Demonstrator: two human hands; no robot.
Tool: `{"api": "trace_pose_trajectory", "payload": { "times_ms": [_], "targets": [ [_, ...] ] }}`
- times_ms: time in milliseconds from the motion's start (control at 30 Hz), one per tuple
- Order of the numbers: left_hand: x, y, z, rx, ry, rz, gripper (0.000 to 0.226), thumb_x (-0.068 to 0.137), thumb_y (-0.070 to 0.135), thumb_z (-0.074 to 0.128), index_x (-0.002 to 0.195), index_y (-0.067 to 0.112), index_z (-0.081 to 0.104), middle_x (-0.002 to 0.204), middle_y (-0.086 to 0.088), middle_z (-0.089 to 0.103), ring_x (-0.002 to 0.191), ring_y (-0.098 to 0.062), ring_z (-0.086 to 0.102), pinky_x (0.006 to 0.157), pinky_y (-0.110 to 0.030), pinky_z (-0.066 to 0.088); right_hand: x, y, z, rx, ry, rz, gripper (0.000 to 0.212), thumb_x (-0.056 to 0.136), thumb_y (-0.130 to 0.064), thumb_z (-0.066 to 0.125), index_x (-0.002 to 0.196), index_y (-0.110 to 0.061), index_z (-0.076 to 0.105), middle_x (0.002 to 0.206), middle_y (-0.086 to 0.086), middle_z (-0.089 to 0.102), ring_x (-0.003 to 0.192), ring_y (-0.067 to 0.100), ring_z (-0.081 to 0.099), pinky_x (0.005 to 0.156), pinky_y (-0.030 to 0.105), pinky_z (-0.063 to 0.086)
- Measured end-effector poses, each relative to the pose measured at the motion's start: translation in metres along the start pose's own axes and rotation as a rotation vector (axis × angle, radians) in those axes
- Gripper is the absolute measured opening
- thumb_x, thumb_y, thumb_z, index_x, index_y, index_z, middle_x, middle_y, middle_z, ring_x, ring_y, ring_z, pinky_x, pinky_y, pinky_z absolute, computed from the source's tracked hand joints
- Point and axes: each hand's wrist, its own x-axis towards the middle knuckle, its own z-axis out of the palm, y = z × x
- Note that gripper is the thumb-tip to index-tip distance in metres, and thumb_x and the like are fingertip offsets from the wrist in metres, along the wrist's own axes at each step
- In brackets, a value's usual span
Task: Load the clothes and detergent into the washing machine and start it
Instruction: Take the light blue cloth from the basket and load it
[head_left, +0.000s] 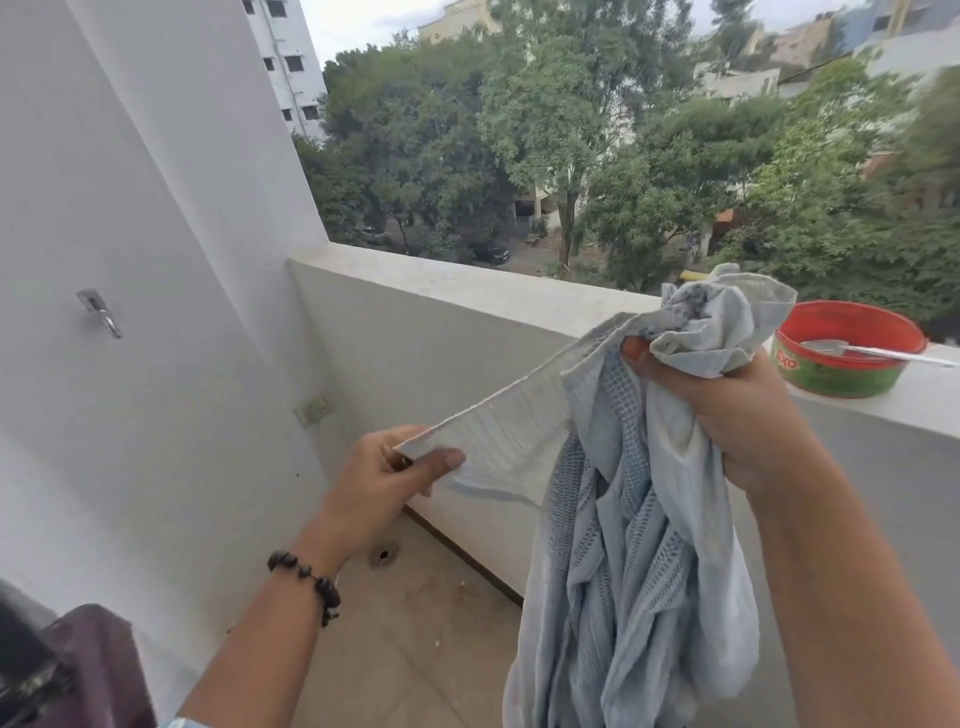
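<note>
from your head view, your right hand (737, 410) has its fingers curled tight round the bunched pale blue cloth (639, 561), held above the balcony floor; your left hand (387, 480) pinches its stretched corner between thumb and fingers.

Pale blue-grey cloth (623, 571) with woven check bands; red-and-green tub (841, 364) (white lettering); black-beaded bracelet (306, 574).

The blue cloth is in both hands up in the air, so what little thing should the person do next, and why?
Probably turn and lower the blue cloth toward the washer. The right hand grips it bunched, the left hand pinches one corner pulled out, and most of it hangs loose over the balcony floor. No washing machine shows in this view, so the cloth is not loaded yet.
</note>
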Motion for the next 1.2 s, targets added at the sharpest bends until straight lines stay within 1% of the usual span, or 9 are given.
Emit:
{"api": "trace_pose_trajectory", "payload": {
  "times_ms": [133,300,400,533,600,733,933,1067,1200],
  "targets": [
    [0.01,0.029,0.019,-0.23,-0.01,0.049,0.036,0.084,0.024,0.076,0.106,-0.002,0.066,0.111,-0.014,0.072,0.1,-0.02,0.069,0.086,-0.03,0.056,-0.005,0.009,0.017,-0.017,-0.109,0.048,0.023,0.063,-0.02,0.078,0.085,-0.017,0.072,0.084,0.001,0.075,0.086,0.017,0.072,0.074,0.029,0.056],
    [0.014,0.05,0.068,-0.228,-0.208,0.123,0.109,0.062,0.025,0.091,0.147,0.029,0.024,0.146,-0.002,0.046,0.132,-0.014,0.05,0.102,-0.035,0.048,-0.019,0.029,0.053,-0.069,-0.255,0.073,0.039,0.071,-0.036,0.084,0.104,-0.022,0.069,0.101,0.003,0.075,0.097,0.02,0.071,0.084,0.038,0.057],
    [0.013,0.05,0.077,-0.278,-0.223,0.088,0.117,0.07,-0.014,0.077,0.153,0.028,0.007,0.142,0.013,0.048,0.127,-0.004,0.054,0.093,-0.029,0.053,-0.022,0.031,0.051,-0.028,-0.297,0.088,0.062,0.06,-0.049,0.08,0.112,-0.021,0.062,0.101,0.0,0.074,0.099,0.019,0.07,0.081,0.03,0.056],
    [0.016,0.035,0.074,-0.247,-0.212,0.038,0.109,0.073,-0.012,0.078,0.153,0.031,0.017,0.144,0.001,0.052,0.129,-0.019,0.055,0.102,-0.046,0.049,-0.014,0.029,0.034,-0.2,-0.416,0.235,0.107,0.052,-0.09,0.061,0.136,-0.025,0.05,0.134,0.003,0.06,0.119,0.02,0.061,0.095,0.042,0.052],
    [0.015,0.032,0.075,-0.238,-0.192,0.011,0.099,0.075,-0.012,0.076,0.152,0.024,0.024,0.14,-0.005,0.055,0.126,-0.022,0.057,0.102,-0.046,0.049,-0.01,0.028,0.031,-0.289,-0.424,0.217,0.085,0.072,-0.086,0.048,0.138,-0.032,0.049,0.146,0.001,0.049,0.129,0.016,0.052,0.108,0.045,0.042],
    [0.011,0.027,0.075,-0.235,-0.079,0.011,0.088,0.074,-0.012,0.077,0.145,0.018,0.035,0.126,-0.005,0.064,0.113,-0.019,0.064,0.09,-0.031,0.054,-0.008,0.023,0.029,-0.692,-0.351,-0.157,0.023,0.095,-0.038,0.045,0.112,-0.033,0.06,0.107,-0.011,0.059,0.101,0.006,0.056,0.085,0.021,0.042],
    [0.004,0.034,0.077,-0.34,-0.133,0.002,0.102,0.068,0.007,0.087,0.147,0.031,0.028,0.133,0.004,0.06,0.117,-0.008,0.062,0.091,-0.025,0.052,-0.014,0.04,0.039,-0.686,-0.193,-0.195,0.044,0.095,-0.038,0.047,0.138,-0.032,0.046,0.132,-0.007,0.05,0.128,0.014,0.045,0.107,0.039,0.038],
    [0.005,0.04,0.077,-0.403,-0.122,-0.098,0.104,0.046,0.069,0.085,0.132,0.029,0.043,0.136,0.008,0.054,0.111,0.009,0.059,0.093,-0.016,0.048,-0.032,0.05,0.065,-0.392,-0.356,-0.011,0.068,0.086,-0.075,0.031,0.148,-0.053,0.016,0.15,-0.042,0.009,0.144,-0.01,-0.007,0.123,0.044,0.006],
    [-0.008,0.03,0.058,-0.385,-0.022,-0.059,0.056,0.078,0.035,0.073,0.129,0.017,0.058,0.124,-0.004,0.068,0.117,-0.022,0.064,0.098,-0.04,0.053,-0.043,0.057,0.081,-0.537,-0.412,-0.068,0.095,0.067,-0.093,0.031,0.146,-0.056,-0.008,0.155,-0.034,-0.017,0.14,-0.008,-0.025,0.12,0.054,-0.005]
  ]
}}
